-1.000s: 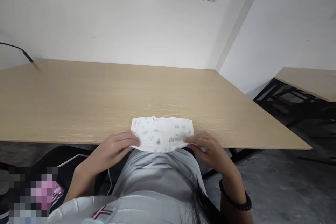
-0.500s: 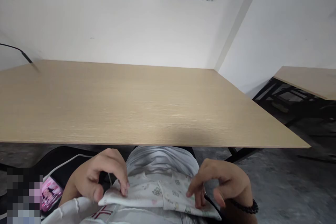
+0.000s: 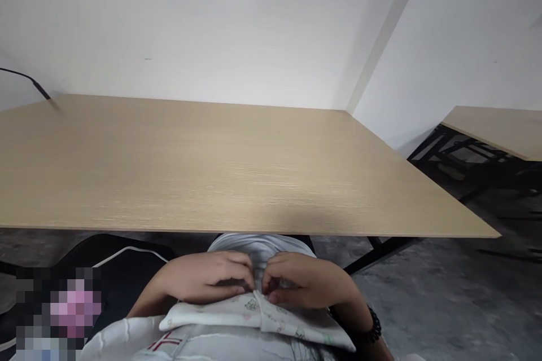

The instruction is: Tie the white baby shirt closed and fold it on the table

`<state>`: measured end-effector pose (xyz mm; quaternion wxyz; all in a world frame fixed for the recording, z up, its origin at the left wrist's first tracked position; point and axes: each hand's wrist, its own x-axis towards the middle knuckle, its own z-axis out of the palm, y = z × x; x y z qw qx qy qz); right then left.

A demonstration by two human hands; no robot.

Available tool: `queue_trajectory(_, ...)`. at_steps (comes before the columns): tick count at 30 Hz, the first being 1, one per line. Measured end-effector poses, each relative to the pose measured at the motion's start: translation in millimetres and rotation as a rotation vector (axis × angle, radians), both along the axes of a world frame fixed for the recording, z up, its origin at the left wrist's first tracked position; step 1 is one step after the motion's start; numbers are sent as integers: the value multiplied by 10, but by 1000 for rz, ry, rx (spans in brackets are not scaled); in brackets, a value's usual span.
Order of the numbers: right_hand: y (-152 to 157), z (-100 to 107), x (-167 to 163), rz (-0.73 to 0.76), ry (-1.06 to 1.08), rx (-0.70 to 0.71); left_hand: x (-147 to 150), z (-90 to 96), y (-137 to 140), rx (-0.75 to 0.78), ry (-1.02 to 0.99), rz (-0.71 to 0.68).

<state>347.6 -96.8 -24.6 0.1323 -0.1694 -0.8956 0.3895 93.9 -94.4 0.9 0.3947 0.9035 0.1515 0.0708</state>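
Note:
A small white garment (image 3: 237, 316) with little printed figures, like a baby's top, lies across my lap. A seam or overlapping edge runs down its middle. My left hand (image 3: 215, 276) bends over the far edge, its fingertips closed on the cloth just left of that middle line. Close beside it, my right hand (image 3: 305, 282) pinches the fabric right of the line, with thumb and fingers together. The fingertips of both hands nearly meet. Their undersides and part of the far edge are hidden. A dark beaded bracelet (image 3: 374, 324) circles my right wrist.
A light wooden table (image 3: 237, 169) stands just beyond my lap, its front edge above the hands. Left of me is a black seat (image 3: 114, 282) with a white cable (image 3: 131, 249) and a blurred-out patch. A second table (image 3: 499, 130) stands at the right.
Both hands have moved inward from the garment's two sides to its middle, and the fingers have closed on the cloth there. The garment's far edge is now partly covered.

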Motion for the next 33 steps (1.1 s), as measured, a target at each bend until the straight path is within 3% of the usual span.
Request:
queue_trajectory(6,-43,42,9,-30,-1,-19,8,-37,-7,15,-43,-7)
queue_trajectory(11,-86,177,32,-141,-25,-46,-38,-47,-21,53,-37,160)
queue_trajectory(17,-140,343,46,-296,61,-41,-38,-100,3,-94,-74,321)
queue_trajectory(22,-173,332,52,-324,169,-25,-17,-133,5,-211,-92,376)
queue_trajectory(27,-156,244,161,-423,411,-164,-70,-94,6,-319,-117,466)
queue_trajectory(33,-142,160,270,-508,654,-391,-216,-53,11,-402,-312,640)
